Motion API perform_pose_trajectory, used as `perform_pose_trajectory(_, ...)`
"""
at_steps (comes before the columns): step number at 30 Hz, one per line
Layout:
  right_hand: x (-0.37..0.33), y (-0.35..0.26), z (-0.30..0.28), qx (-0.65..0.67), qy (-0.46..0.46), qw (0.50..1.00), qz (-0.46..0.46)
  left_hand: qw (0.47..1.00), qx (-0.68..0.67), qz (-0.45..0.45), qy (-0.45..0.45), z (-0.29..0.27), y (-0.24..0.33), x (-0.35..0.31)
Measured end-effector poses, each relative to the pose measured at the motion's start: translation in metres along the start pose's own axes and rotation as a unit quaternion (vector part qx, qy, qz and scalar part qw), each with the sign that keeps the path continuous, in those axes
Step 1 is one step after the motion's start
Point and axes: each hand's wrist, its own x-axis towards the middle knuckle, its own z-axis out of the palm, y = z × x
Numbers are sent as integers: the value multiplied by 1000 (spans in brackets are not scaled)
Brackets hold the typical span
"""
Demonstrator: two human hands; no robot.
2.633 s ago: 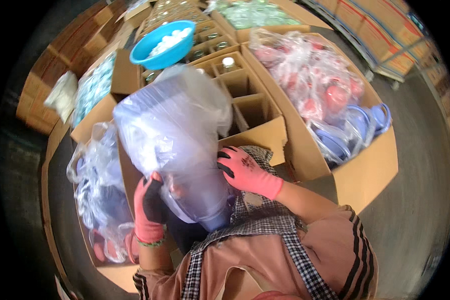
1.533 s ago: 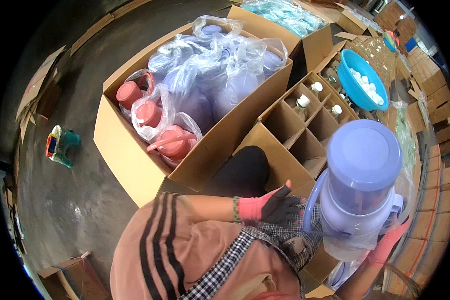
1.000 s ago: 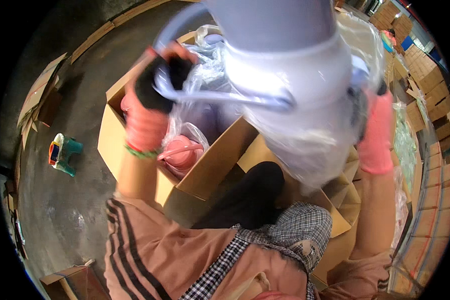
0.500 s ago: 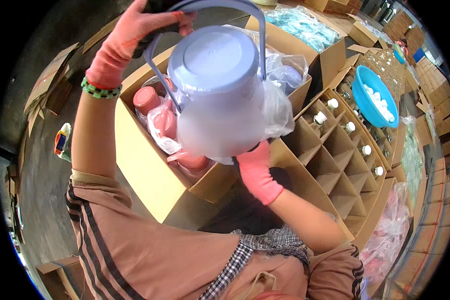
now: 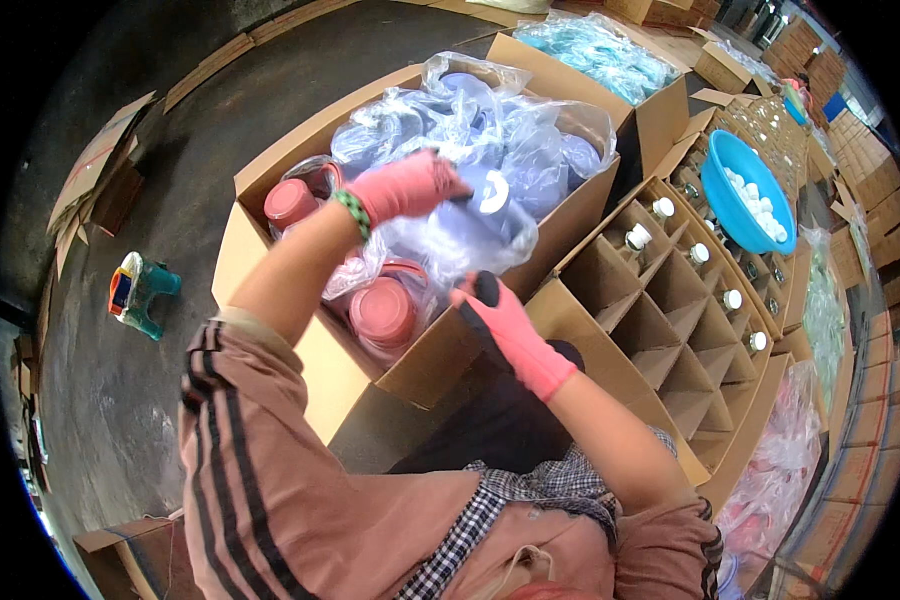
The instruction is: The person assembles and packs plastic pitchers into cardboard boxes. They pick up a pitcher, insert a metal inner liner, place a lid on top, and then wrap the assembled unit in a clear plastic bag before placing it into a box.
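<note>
A large cardboard box [image 5: 420, 375] stands in front of me, filled with plastic-wrapped lidded containers. My left hand [image 5: 405, 190], in a pink glove with dark fingertips, is closed on a lavender container [image 5: 495, 220] in a clear plastic bag [image 5: 420, 245]. Motion blurs its fingertips. By the box's right wall, my right hand [image 5: 510, 335], gloved in pink and black, has its fingers drawn together beside the bag's lower edge; what they pinch is unclear. Pink lidded containers [image 5: 382, 312] lie at the box's near left, and more lavender ones [image 5: 385, 140] fill its far part.
To the right, a divided carton [image 5: 660, 350] holds several white-capped bottles [image 5: 640, 237]. A blue basin [image 5: 715, 190] of white caps sits beyond it. Another box [image 5: 660, 120] holds teal wrapped goods. A plastic stool [image 5: 150, 295] stands on the left floor.
The lavender container with its handle, held up before me, has come down into the box. My left hand has dropped and moved right; my right hand has shifted slightly at the box's edge.
</note>
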Motion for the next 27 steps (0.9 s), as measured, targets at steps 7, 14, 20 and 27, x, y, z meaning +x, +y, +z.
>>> perform_pose_trajectory(7,-95,7,-90,-7,122,992,39,990,96,101,33,42,1,-14)
perform_pose_trajectory(14,-161,39,-161,-139,295,945,22,995,-12,-30,91,26,-24,-34)
perform_pose_trajectory(20,-198,100,-174,-231,321,916,68,806,-518,-240,158,38,-40,-19)
perform_pose_trajectory(27,-233,93,-184,-439,325,838,-11,898,-137,-411,71,113,-56,38)
